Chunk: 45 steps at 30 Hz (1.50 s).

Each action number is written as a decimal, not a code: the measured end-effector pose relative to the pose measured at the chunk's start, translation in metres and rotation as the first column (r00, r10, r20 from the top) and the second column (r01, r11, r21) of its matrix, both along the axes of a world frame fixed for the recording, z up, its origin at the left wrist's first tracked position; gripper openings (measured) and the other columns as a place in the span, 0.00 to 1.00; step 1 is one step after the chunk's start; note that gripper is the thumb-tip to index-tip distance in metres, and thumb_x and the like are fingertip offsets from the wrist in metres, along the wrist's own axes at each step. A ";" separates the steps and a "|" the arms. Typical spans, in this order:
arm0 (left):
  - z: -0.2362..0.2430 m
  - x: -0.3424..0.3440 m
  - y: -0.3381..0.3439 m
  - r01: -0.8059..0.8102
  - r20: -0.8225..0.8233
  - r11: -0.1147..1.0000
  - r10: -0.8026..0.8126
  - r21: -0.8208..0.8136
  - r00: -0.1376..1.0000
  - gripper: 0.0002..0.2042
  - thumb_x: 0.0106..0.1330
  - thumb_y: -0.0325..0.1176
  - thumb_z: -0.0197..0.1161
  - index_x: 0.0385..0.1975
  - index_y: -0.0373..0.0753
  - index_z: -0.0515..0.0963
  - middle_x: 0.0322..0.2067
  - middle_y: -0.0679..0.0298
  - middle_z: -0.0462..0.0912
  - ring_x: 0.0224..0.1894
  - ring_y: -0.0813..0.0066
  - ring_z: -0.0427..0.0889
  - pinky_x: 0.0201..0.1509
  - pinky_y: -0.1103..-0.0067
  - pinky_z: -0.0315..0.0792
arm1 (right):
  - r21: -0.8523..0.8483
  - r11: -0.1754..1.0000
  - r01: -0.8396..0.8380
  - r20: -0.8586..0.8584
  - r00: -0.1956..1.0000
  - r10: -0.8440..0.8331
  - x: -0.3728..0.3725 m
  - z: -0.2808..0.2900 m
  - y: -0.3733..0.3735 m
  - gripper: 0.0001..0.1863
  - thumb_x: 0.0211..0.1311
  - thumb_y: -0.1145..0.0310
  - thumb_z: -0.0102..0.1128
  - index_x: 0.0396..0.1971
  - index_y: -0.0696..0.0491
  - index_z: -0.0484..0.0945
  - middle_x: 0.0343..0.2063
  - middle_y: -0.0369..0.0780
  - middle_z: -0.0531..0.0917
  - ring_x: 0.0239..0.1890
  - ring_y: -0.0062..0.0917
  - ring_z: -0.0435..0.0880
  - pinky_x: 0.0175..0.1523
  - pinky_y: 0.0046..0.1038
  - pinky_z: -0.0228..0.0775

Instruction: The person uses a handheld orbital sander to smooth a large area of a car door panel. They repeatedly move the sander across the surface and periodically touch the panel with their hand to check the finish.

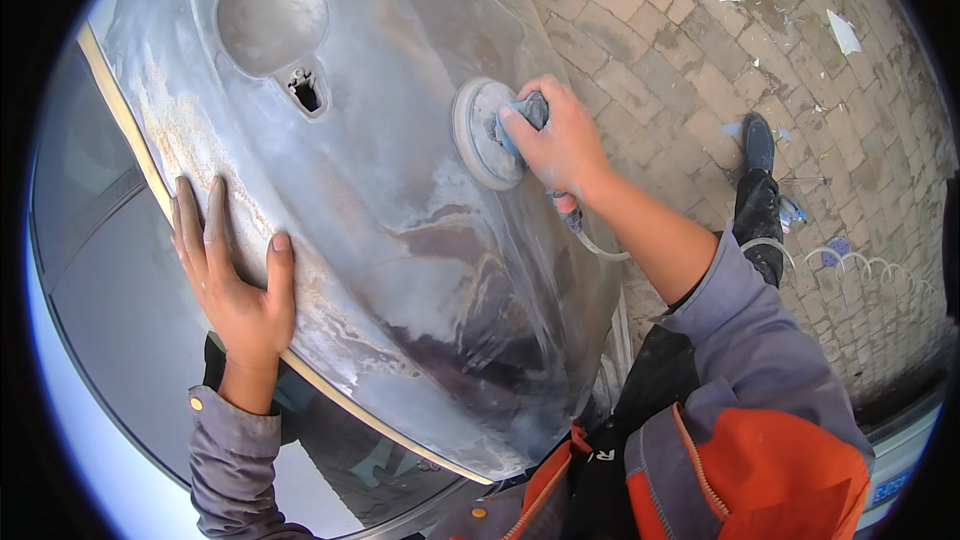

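My right hand [550, 135] grips a round pneumatic sander [480, 130], its pad resting on a grey, patchily sanded car body panel [400, 250]. An air hose [605, 250] with a red fitting [563, 202] runs from the tool. My left hand [235, 290] lies with fingers spread on the whitish, rust-speckled strip along the panel's left edge, beside tan masking tape [130, 120]. Higher on the panel are an oval handle recess [270, 15] and two dark holes [305, 88].
Dark car glass [90, 230] borders the panel on the left. Paving [680, 60] on the right holds paper scraps [842, 32], my shoe [759, 140], a coiled hose [865, 262] and a purple disc [835, 248]. A vehicle edge [905, 450] shows at lower right.
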<state>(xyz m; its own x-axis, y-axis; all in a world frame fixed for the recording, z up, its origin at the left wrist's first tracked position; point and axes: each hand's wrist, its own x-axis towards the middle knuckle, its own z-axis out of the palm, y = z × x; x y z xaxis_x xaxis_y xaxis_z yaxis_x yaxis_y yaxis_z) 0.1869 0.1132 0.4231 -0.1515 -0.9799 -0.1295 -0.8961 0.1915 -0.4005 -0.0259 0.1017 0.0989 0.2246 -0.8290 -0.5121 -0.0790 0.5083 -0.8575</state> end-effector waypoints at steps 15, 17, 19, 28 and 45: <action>0.000 -0.001 -0.001 0.019 0.021 1.000 -0.019 0.004 1.000 0.35 0.71 0.45 0.69 0.76 0.38 0.74 0.80 0.40 0.63 0.82 0.36 0.60 0.85 0.48 0.51 | 0.168 0.983 -0.080 -0.066 0.994 0.092 -0.004 -0.023 0.020 0.23 0.70 0.48 0.68 0.53 0.49 0.79 0.54 0.49 0.82 0.56 0.48 0.84 0.62 0.43 0.76; 0.000 -0.001 -0.001 0.021 0.017 1.000 -0.021 0.004 1.000 0.34 0.71 0.45 0.69 0.76 0.39 0.74 0.80 0.40 0.63 0.82 0.36 0.60 0.85 0.48 0.51 | 0.172 0.982 -0.082 -0.038 0.995 0.090 -0.009 -0.007 0.024 0.22 0.71 0.49 0.67 0.53 0.49 0.79 0.53 0.49 0.81 0.55 0.48 0.85 0.62 0.45 0.77; 0.000 -0.002 -0.002 0.020 0.011 1.000 -0.020 0.004 1.000 0.34 0.71 0.45 0.69 0.76 0.39 0.74 0.80 0.40 0.63 0.82 0.36 0.60 0.85 0.48 0.51 | 0.218 0.971 -0.100 -0.008 0.995 0.104 -0.013 0.010 0.027 0.21 0.72 0.51 0.67 0.53 0.50 0.79 0.52 0.48 0.81 0.51 0.47 0.86 0.58 0.45 0.78; -0.001 -0.003 0.000 0.004 0.005 1.000 -0.004 0.005 1.000 0.34 0.71 0.44 0.69 0.76 0.38 0.73 0.80 0.39 0.62 0.83 0.36 0.59 0.85 0.46 0.49 | -0.210 0.975 -0.078 -0.060 0.996 0.067 -0.011 0.044 0.050 0.20 0.69 0.54 0.70 0.52 0.49 0.78 0.48 0.46 0.79 0.43 0.46 0.87 0.48 0.48 0.80; -0.001 -0.002 -0.002 0.023 0.028 1.000 -0.024 0.014 0.999 0.34 0.72 0.45 0.69 0.77 0.38 0.73 0.80 0.39 0.62 0.82 0.34 0.60 0.84 0.48 0.52 | -0.122 0.992 -0.038 -0.043 0.999 0.033 -0.010 0.013 0.068 0.22 0.68 0.53 0.70 0.54 0.48 0.78 0.52 0.46 0.80 0.49 0.48 0.86 0.55 0.47 0.80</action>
